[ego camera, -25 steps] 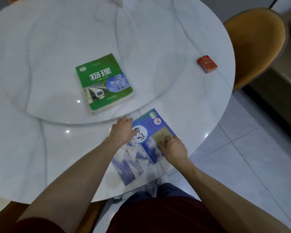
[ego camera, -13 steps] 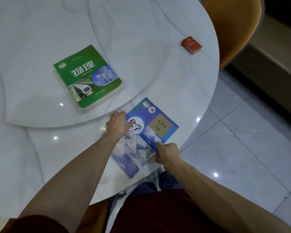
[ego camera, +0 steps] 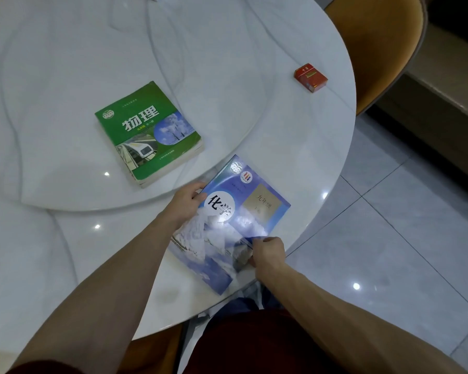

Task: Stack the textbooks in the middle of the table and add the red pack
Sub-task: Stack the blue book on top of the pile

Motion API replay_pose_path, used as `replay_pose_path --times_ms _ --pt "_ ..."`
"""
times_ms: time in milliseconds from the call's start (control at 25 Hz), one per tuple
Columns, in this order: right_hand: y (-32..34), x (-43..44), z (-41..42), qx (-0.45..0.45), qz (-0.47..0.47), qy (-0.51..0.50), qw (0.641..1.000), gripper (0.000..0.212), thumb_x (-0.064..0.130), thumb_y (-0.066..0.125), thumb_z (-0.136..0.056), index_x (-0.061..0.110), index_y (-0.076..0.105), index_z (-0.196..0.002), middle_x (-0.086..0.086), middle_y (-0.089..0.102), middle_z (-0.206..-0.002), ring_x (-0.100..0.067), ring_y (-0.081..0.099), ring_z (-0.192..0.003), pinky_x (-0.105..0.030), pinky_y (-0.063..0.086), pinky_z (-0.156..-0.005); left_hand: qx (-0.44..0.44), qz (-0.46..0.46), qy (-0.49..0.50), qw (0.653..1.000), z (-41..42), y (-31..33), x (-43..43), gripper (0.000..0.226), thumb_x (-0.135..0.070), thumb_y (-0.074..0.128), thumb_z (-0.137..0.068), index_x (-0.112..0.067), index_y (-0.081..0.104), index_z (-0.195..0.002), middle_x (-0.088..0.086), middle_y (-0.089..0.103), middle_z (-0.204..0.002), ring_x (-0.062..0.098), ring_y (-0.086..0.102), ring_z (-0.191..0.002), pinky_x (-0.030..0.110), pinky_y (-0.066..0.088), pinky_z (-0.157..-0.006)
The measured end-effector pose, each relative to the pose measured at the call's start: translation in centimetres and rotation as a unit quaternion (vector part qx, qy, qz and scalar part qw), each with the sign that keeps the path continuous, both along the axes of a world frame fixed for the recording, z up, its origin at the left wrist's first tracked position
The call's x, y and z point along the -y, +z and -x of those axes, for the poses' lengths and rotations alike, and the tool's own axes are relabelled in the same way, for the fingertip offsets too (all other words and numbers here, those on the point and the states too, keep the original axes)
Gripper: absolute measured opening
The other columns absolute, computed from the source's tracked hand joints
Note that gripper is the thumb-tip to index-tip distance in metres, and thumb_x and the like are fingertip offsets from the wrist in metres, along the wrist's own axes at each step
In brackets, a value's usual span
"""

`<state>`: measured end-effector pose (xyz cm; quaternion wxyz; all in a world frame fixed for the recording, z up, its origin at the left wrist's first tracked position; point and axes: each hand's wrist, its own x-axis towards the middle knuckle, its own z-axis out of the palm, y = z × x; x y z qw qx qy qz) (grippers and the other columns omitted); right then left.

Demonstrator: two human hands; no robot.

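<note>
Along the bottom of the frame, two bare forearms reach up from a dark red garment toward the near rim of a round white marble table (ego camera: pixel 254 76). At lower centre, a blue textbook (ego camera: pixel 227 225) with a snowy mountain cover lies tilted on the table, its lower corner close to the table's edge. On the book's left edge, the left hand (ego camera: pixel 185 203) grips it, thumb on the cover and fingers curled against the side. On the book's lower right edge, the right hand (ego camera: pixel 268 252) pinches the cover, fingers bunched together; whether the cover is lifted there I cannot tell. Glare washes out the middle of the cover.

Farther up, left of centre, a thick green textbook (ego camera: pixel 149 133) rests flat on the raised round inner disc of the table, clear of the blue one and of both hands. Its cover shows a train and frosted trees.

Toward the upper right, the red pack (ego camera: pixel 310 77) sits alone on the outer ring near the table's far right rim, well apart from both books. Beyond it, at the upper right corner, stands an orange chair (ego camera: pixel 376 44), and pale floor tiles (ego camera: pixel 389 238) fill the right side.
</note>
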<state>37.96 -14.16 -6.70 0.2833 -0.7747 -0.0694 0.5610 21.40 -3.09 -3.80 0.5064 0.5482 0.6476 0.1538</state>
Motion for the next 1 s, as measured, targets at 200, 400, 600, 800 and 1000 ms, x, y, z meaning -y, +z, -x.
replay_pose_path --times_ms 200,400,600,800,1000 --pt "1.3 0.0 0.0 0.009 -0.018 -0.060 0.998 0.023 0.019 0.060 -0.089 0.014 0.043 -0.104 -0.007 0.054 -0.096 -0.027 0.055 -0.091 -0.043 0.053 -0.092 0.089 0.074 0.066 0.991 -0.1 0.8 0.1 0.035 -0.015 0.049 -0.098 -0.018 0.053 -0.133 0.010 0.061 -0.109 0.022 0.057 -0.098 0.028 0.048 -0.072" --pt "1.9 -1.0 -0.7 -0.095 -0.042 -0.097 0.990 0.021 0.023 0.056 -0.093 0.017 0.044 -0.109 -0.009 0.057 -0.104 -0.029 0.060 -0.100 -0.046 0.055 -0.089 0.127 0.124 0.084 0.981 0.1 1.0 -0.3 0.038 -0.019 0.054 -0.096 -0.016 0.053 -0.133 0.012 0.059 -0.108 0.022 0.050 -0.097 0.042 0.043 -0.092" --pt "2.7 -1.9 -1.5 -0.175 -0.080 -0.091 0.977 0.019 0.023 0.051 -0.097 0.015 0.043 -0.113 -0.007 0.056 -0.082 -0.015 0.047 -0.058 -0.027 0.043 -0.052 0.178 0.125 0.094 0.971 -0.7 2.5 -0.6 0.023 -0.010 0.048 -0.098 -0.022 0.061 -0.113 -0.001 0.071 -0.092 0.007 0.067 -0.080 0.027 0.052 -0.078" --pt "2.9 -3.1 -3.5 -0.148 -0.117 -0.075 0.979 0.018 0.012 0.056 -0.092 0.015 0.045 -0.106 -0.009 0.057 -0.080 -0.018 0.052 -0.065 -0.032 0.046 -0.060 0.169 0.083 0.132 0.973 -0.4 3.9 -0.8 0.023 -0.009 0.045 -0.099 -0.017 0.061 -0.115 -0.007 0.074 -0.080 0.005 0.068 -0.068 0.022 0.056 -0.064" --pt "3.6 -5.8 -5.6 -0.075 -0.167 -0.007 0.983 0.019 0.006 0.059 -0.089 0.014 0.049 -0.101 -0.005 0.055 -0.082 -0.020 0.052 -0.067 -0.034 0.048 -0.063 0.139 0.025 0.226 0.964 -0.8 4.5 -0.5 0.020 -0.013 0.050 -0.098 -0.014 0.062 -0.113 0.012 0.068 -0.094 0.023 0.060 -0.079 0.035 0.047 -0.074"
